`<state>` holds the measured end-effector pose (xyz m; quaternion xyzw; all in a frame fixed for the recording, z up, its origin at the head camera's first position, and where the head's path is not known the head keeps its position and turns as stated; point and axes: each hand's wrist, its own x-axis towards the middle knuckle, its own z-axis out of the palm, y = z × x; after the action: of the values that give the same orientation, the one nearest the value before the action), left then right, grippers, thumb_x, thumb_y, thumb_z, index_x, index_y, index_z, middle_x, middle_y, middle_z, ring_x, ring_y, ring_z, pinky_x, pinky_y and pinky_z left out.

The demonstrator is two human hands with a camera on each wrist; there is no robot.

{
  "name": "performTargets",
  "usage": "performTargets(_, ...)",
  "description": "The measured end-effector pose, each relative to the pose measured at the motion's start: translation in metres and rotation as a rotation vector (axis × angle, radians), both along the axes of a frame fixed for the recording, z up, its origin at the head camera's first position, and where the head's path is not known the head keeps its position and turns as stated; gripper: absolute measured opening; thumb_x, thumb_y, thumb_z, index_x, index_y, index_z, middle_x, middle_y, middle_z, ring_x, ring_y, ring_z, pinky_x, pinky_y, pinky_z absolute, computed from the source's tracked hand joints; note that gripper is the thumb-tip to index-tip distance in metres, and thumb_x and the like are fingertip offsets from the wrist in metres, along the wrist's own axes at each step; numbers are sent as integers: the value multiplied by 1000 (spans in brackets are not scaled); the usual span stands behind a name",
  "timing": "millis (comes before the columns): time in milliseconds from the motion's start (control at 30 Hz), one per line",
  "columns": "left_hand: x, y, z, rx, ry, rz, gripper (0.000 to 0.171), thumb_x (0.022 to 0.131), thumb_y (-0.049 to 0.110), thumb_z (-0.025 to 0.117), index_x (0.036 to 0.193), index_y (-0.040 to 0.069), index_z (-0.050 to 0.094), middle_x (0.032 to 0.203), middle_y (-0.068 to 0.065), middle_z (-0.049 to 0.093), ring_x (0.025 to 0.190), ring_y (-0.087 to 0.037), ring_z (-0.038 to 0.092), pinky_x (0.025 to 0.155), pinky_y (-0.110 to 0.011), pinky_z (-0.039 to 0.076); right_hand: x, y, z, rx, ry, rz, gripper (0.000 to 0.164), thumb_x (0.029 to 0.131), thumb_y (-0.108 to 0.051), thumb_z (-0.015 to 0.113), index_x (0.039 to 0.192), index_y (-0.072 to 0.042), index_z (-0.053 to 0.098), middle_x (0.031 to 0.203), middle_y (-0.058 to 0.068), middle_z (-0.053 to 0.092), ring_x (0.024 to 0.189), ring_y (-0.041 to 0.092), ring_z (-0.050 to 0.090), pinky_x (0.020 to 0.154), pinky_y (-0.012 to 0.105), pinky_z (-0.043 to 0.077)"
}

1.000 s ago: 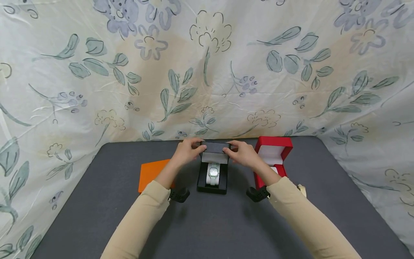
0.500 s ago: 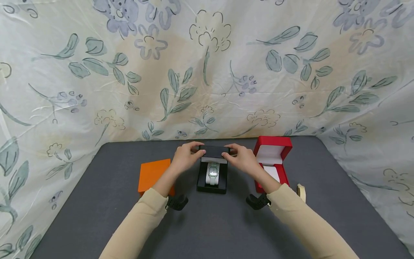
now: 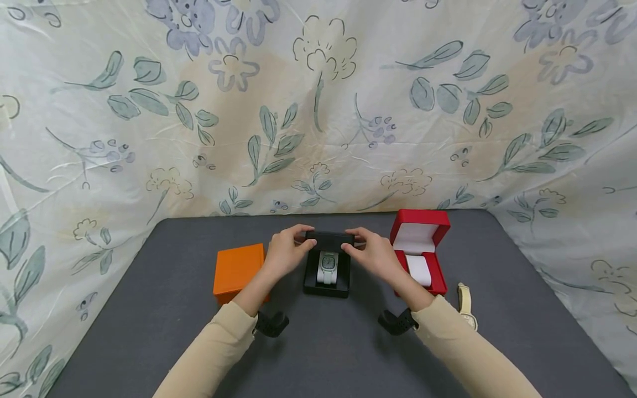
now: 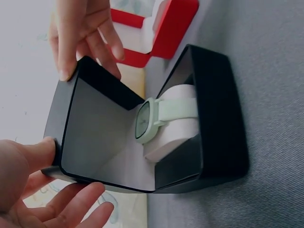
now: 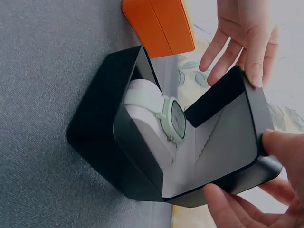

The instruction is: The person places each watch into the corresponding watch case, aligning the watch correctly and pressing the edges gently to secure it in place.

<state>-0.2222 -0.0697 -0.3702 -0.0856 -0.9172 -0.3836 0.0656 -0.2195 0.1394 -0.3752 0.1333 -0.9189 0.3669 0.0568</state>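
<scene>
A black watch box (image 3: 325, 290) stands on the table with its hinged lid (image 3: 329, 241) tilted partway over the base. Inside, a pale green wristwatch (image 4: 151, 118) is wrapped round a white cushion (image 5: 145, 121). My left hand (image 3: 288, 247) pinches the lid's left corner, thumb on the front edge and fingers at the side and back. At the opposite corner my right hand (image 3: 370, 251) holds the lid in the same manner. Both wrist views show the lid's grey lining and the gap between lid and base.
An orange box (image 3: 239, 270) sits left of the black box. To the right stands a red box (image 3: 435, 271) with its lid raised and a white cushion inside. A cream-strapped wristwatch (image 3: 465, 304) lies beside it. Floral cloth (image 3: 318, 110) hangs behind the dark table (image 3: 323, 354).
Both hands have swung the black box's lid forward and down, so its lining no longer shows in the head view. The base and watch have stayed in place.
</scene>
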Motion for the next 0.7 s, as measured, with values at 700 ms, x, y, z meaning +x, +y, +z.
performTargets(700, 27, -3, -17, 1, 110, -13, 31, 79, 21, 72, 109, 15, 66, 89, -7, 70, 72, -16, 66, 62, -29, 52, 24, -8, -18, -17, 16, -29, 43, 78, -19, 74, 117, -9, 59, 109, 14, 61, 80, 19, 67, 61, 28, 52)
